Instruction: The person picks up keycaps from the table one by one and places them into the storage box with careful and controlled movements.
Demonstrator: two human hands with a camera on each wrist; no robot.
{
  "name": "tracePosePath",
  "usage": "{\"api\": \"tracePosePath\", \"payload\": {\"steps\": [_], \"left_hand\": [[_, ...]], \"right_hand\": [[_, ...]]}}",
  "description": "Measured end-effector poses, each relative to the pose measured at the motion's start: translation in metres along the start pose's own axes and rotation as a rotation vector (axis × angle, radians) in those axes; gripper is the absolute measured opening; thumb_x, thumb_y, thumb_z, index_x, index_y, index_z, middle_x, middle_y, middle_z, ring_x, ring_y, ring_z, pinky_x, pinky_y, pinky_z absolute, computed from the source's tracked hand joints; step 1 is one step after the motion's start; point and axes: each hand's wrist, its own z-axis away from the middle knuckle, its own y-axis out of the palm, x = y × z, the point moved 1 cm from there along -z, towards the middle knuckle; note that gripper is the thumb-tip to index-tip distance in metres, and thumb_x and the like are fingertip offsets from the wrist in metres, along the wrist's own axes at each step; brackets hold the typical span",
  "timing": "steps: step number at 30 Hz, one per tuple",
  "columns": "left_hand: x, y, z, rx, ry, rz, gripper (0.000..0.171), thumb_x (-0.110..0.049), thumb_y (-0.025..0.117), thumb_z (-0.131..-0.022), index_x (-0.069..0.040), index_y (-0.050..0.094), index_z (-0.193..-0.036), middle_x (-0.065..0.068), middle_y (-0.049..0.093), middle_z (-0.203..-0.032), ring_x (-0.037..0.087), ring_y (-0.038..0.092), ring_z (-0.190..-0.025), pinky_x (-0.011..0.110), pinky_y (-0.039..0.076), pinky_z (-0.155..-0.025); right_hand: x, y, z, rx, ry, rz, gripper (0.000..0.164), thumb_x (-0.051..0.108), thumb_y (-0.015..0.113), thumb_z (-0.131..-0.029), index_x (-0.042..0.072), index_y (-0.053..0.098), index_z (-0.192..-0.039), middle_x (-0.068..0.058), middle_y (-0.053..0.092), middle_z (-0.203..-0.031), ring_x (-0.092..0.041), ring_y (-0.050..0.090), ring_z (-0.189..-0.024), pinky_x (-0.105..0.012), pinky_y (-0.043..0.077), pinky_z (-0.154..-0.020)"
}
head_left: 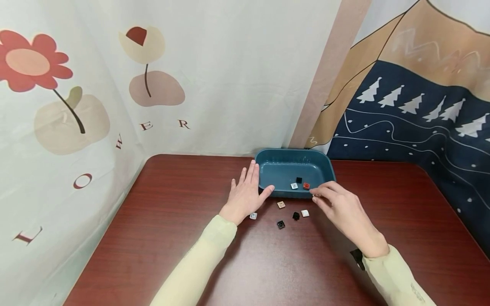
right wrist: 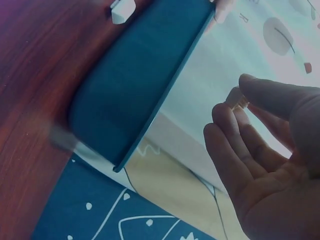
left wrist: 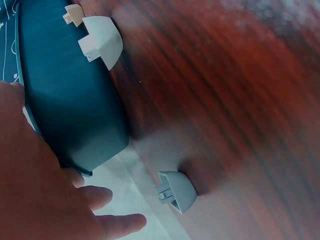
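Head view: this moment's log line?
right grip: pinching small pale keycap; left grip: fingers extended at teal rectangular plastic tray; in tray: square red keycap, white keycap, black keycap

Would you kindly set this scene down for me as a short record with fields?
Container: blue tray on the reddish-brown table
Visible in tray: white keycap, black keycap, red keycap
Visible on table: beige keycap, grey keycap, white keycap, two black keycaps
Left hand: fingers straight, at the tray's left end
Right hand: pinches a small light keycap by the tray's near right corner
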Motion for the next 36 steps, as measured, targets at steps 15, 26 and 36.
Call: {"api": "tracePosePath", "payload": {"steps": [15,26,36], "left_hand": [[0.0,0.001,0.0,-0.003,-0.001,-0.004,0.091,-0.068,0.04,-0.103,-0.01,0.011,-0.167,0.002,0.002,-0.174,0.034,0.014,-0.158,0.068,0.02,-0.119],[-0.001,-0.001,0.001,0.001,-0.004,0.001,0.091,-0.069,0.039,-0.103,-0.011,0.011,-0.167,0.002,0.001,-0.174,0.034,0.013,-0.158,0.067,0.019,-0.12],[-0.001,0.0,0.0,0.0,-0.004,0.0,0.091,-0.068,0.04,-0.103,-0.011,0.011,-0.167,0.002,0.001,-0.174,0.033,0.012,-0.159,0.067,0.019,-0.119]], "right_hand": [[-0.018,0.005,-0.019,-0.049,0.089,-0.026,0.022,0.002,0.083,-0.086,0.004,0.079,-0.107,-0.008,0.071,-0.104,-0.024,0.069,-0.093,-0.045,0.06,-0.075],[-0.031,0.015,-0.032,-0.039,0.151,-0.043,0.021,0.001,0.08,-0.089,0.001,0.079,-0.109,-0.012,0.071,-0.101,-0.027,0.069,-0.089,-0.047,0.059,-0.073],[-0.045,0.027,-0.049,0.089,0.183,-0.033,0.02,0.008,0.076,-0.095,0.002,0.078,-0.114,-0.015,0.071,-0.105,-0.029,0.068,-0.091,-0.049,0.058,-0.079]]}}
